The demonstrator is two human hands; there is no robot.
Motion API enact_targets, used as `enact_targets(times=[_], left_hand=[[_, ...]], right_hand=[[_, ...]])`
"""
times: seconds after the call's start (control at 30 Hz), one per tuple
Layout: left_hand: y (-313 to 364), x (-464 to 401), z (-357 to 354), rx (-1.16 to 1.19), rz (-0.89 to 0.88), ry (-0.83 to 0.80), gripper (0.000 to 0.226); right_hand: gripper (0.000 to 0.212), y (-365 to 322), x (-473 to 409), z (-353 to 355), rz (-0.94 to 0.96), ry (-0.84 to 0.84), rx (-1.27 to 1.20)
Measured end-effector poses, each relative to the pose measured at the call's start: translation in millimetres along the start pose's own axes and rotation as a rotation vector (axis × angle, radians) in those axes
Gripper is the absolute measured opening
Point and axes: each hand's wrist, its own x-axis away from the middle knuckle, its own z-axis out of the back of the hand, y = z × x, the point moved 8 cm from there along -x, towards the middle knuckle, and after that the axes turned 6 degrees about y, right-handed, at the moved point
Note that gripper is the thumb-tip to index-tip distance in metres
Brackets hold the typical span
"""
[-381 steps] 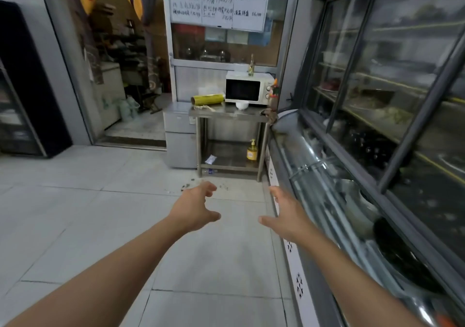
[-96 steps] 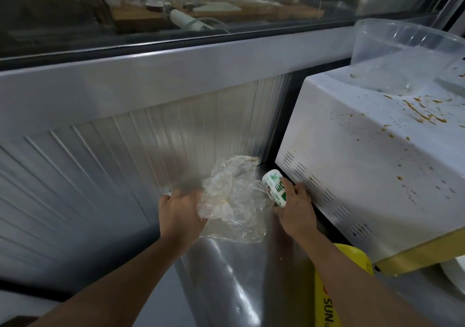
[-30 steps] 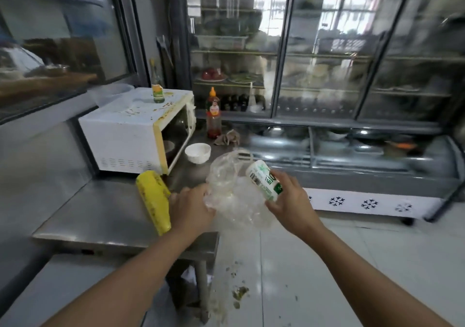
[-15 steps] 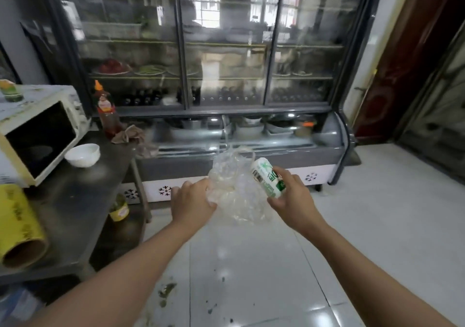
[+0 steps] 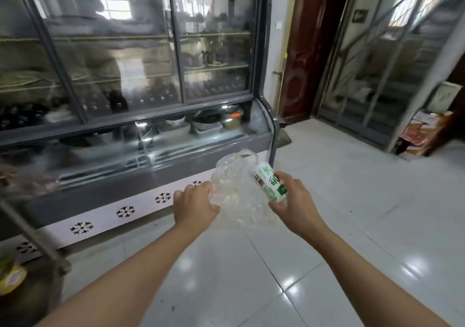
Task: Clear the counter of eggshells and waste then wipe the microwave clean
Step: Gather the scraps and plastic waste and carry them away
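Head view, left to right. Far lower left: yellow-labelled bottle [image 5: 11, 275] on a low shelf, blurred, beside a metal table leg [image 5: 30, 228]. Behind: glass-fronted display fridge [image 5: 125, 79] with shelves of dishes, white base panel [image 5: 105, 217] cut with snowflake shapes. Centre: left hand [image 5: 195, 204], grip curled, bunching one edge of a crumpled clear plastic bag [image 5: 239, 195]. Bag held in the air above the white tiled floor [image 5: 251, 276], between both hands, contents too hazy to tell. Just right: right hand [image 5: 293, 204], grip wrapped round a small white bottle with green print and barcode [image 5: 269, 182], tilted, cap end up-left, touching the bag. Further right: dark red door [image 5: 307, 49], then metal-framed glass partition [image 5: 377, 62], stacked cardboard and papers [image 5: 425, 130] at far right edge.
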Motion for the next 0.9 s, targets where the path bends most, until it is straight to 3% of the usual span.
enact_targets(times=[0.6,0.9], left_hand=[[161.2,-237.1,-146.1,0.104,-0.145,-0.047,0.018],[276.2,-343.3,-228.5,0.141,-0.116,-0.002,0.014]], right_hand=[[0.064,172.2,-215.6,39.8,-0.158,0.133,0.056],[0.064,292.7,-350.4,78.8,-0.108,0.114,0.022]])
